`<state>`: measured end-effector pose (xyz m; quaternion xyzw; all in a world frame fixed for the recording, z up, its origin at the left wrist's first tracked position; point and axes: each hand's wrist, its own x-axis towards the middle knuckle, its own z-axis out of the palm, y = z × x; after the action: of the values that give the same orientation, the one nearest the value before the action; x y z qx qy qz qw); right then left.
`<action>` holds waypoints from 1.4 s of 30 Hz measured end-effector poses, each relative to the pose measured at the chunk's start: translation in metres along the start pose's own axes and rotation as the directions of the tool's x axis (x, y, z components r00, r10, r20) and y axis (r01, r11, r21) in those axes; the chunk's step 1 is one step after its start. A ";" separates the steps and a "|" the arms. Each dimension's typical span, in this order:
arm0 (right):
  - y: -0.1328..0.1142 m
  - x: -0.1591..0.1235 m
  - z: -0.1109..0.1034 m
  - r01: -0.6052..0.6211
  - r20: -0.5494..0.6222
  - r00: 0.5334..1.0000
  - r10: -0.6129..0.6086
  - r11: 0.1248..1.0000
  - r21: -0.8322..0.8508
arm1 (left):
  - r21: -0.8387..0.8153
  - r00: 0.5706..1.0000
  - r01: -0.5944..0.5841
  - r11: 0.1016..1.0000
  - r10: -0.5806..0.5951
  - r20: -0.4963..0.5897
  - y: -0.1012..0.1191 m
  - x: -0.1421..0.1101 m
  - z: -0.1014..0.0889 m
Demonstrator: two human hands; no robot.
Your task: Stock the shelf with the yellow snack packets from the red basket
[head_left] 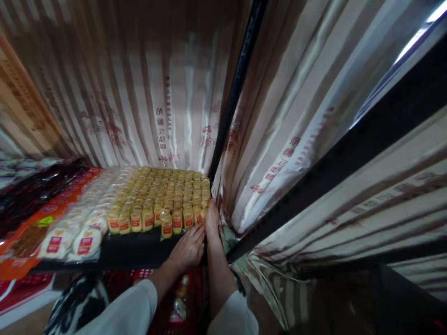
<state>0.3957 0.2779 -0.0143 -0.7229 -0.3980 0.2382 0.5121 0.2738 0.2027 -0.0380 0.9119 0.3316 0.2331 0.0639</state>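
Note:
Rows of small wrapped yellow cakes (167,224) with red-and-yellow labels stand upright and packed together on a black shelf (139,249). At the right end of the front row is my right hand (212,218), its fingers closed against the side of the corner wrapped cake (203,214); part of the grip is hidden. My left hand (188,246) lies just in front of the same corner, palm down. Its fingers stretch toward the lower front of the end packs and touch or nearly touch them; it holds nothing that I can see.
Round white wrapped cakes (84,243) stand left of the yellow ones, followed by orange packs (31,237) and dark packs. A black post (237,83) and pale printed curtains (139,107) close off the back and right. Below the shelf is a red basket (190,298) with wrapped items.

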 end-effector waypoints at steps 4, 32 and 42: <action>-0.004 0.002 0.002 -0.055 0.022 0.998 0.055 0.998 -0.032 | 0.021 1.000 0.002 1.000 -0.003 0.006 0.001 0.000 -0.001; 0.019 -0.059 -0.013 0.113 0.064 0.991 -0.118 0.991 0.067 | -0.057 0.998 0.004 0.998 -0.001 0.055 -0.002 0.001 0.000; 0.028 -0.093 -0.025 0.229 -0.028 0.972 -0.232 0.971 -0.069 | -0.064 1.000 -0.014 0.998 0.015 0.022 -0.003 -0.003 0.004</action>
<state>0.3710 0.1838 -0.0369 -0.6923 -0.4776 0.1511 0.5193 0.2719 0.2032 -0.0436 0.9143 0.3166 0.2340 0.0951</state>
